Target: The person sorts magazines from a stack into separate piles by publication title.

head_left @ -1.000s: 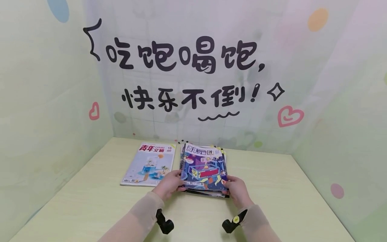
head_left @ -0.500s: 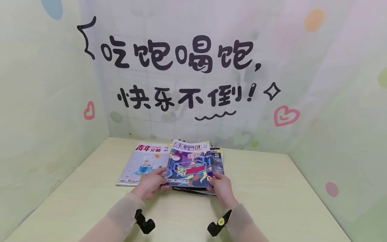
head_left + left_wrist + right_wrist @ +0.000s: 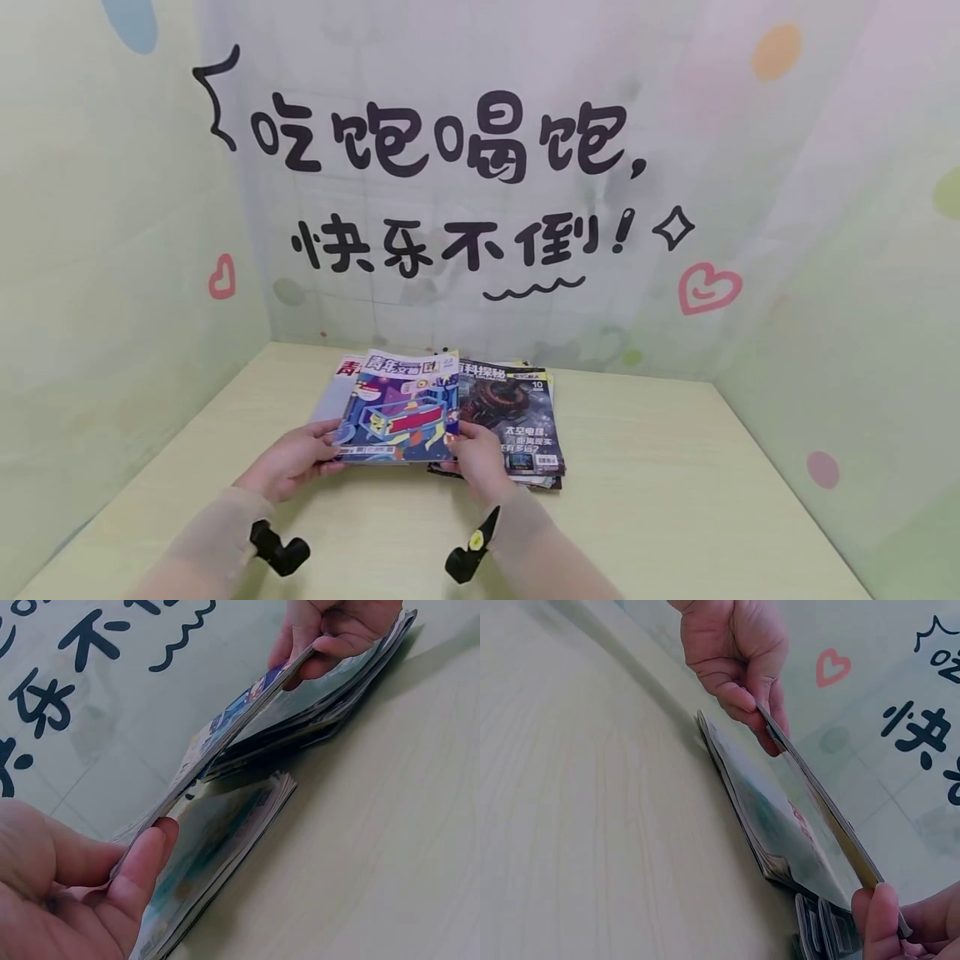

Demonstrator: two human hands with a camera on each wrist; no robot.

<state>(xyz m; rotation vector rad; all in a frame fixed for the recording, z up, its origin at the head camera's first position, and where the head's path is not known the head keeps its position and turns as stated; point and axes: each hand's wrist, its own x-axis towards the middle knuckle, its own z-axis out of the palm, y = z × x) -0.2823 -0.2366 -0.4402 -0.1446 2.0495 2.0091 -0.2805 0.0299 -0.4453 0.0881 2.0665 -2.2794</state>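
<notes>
Purple magazine [image 3: 401, 417]: held face up above the table [image 3: 675, 483], near edge raised, white title band on the far side; spanned between two hands, one at each near corner.
Left hand [image 3: 296, 458]: closed in a pinch on the near left corner, thumb laid over the cover, fingers tucked underneath; sheets caught between, with only the magazine's thickness separating thumb from fingers.
Right hand [image 3: 480, 458]: pinching the near right corner likewise, thumb above and fingers below; in the right wrist view, corner jutting slightly past the fingertips.
Cover between the hands: unsupported along the near edge, free of fingers across the middle.
Pale magazine [image 3: 326, 408]: flat on the table below, mostly hidden in the head view, red title partly showing at the far left; separated from the purple magazine by a visible gap in both wrist views.
Magazine stack [image 3: 517, 425]: on the table just to the right, dark cover uppermost with white lettering, left part hidden behind the purple magazine and right hand.
Sleeves [image 3: 202, 542]: beige, with a black device [image 3: 279, 550] at each wrist.
Back wall [image 3: 645, 325]: pale, printed with large black characters and pink hearts.
</notes>
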